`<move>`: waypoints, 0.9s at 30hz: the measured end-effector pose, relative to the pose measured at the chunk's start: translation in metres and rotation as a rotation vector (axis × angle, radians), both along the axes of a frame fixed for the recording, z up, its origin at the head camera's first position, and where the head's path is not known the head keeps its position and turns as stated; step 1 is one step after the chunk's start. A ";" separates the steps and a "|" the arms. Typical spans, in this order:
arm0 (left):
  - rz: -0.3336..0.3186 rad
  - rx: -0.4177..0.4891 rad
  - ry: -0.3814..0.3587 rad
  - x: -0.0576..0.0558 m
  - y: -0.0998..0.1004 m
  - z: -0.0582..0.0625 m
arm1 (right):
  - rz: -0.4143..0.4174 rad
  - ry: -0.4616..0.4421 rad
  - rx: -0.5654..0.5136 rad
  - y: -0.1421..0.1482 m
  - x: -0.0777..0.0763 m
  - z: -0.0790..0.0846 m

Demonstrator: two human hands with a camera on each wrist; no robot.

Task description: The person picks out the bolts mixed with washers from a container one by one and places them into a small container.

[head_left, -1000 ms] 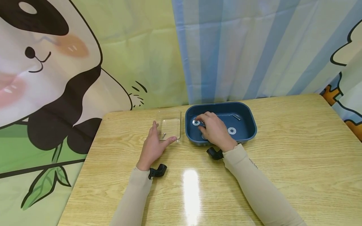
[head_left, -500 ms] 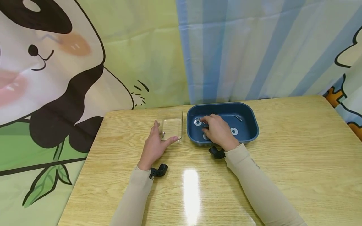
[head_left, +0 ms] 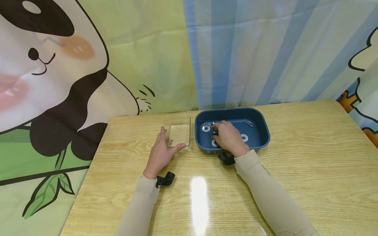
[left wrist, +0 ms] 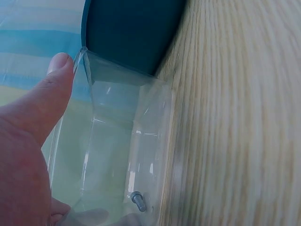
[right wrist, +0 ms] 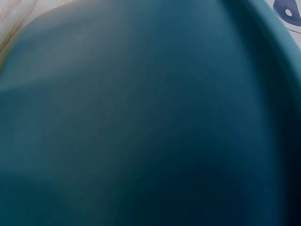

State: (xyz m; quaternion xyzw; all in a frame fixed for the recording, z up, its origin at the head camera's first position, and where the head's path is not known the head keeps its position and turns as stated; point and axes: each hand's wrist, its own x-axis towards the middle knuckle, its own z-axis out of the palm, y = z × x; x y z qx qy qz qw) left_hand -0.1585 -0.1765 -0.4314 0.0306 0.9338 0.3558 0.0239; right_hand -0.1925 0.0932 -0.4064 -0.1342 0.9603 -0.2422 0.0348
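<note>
My left hand (head_left: 160, 151) lies at the near left corner of a clear plastic box (head_left: 180, 132), thumb and fingers spread. In the left wrist view its straight thumb (left wrist: 49, 92) touches the box's rim. Inside that box lies one small metal bolt (left wrist: 138, 201). My right hand (head_left: 228, 136) reaches into a blue tray (head_left: 261, 144), fingers bent down near small metal pieces. Whether the fingertips hold any of them cannot be made out. The tray also holds washers (head_left: 206, 128) and a bolt (head_left: 248, 124). In the right wrist view only the blurred tray wall (right wrist: 141, 94) fills the frame.
Box and tray stand side by side near the back edge of a wooden table (head_left: 310, 164). Behind it hangs a printed curtain (head_left: 156, 55). A black wrist mount (head_left: 166, 179) sits on the left wrist, another (head_left: 226, 159) on the right.
Over the last second my right hand's fingertips have drawn closer together and shifted slightly right within the tray. The left hand, box and bolt stay put; the head view has shifted slightly.
</note>
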 end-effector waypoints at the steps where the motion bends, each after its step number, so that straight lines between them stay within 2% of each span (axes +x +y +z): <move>1: 0.001 0.002 0.001 0.000 0.000 0.000 | 0.001 -0.004 0.003 0.000 0.000 -0.001; 27: 0.002 0.000 0.005 0.000 0.000 -0.002 | -0.002 -0.055 0.054 0.002 -0.009 -0.006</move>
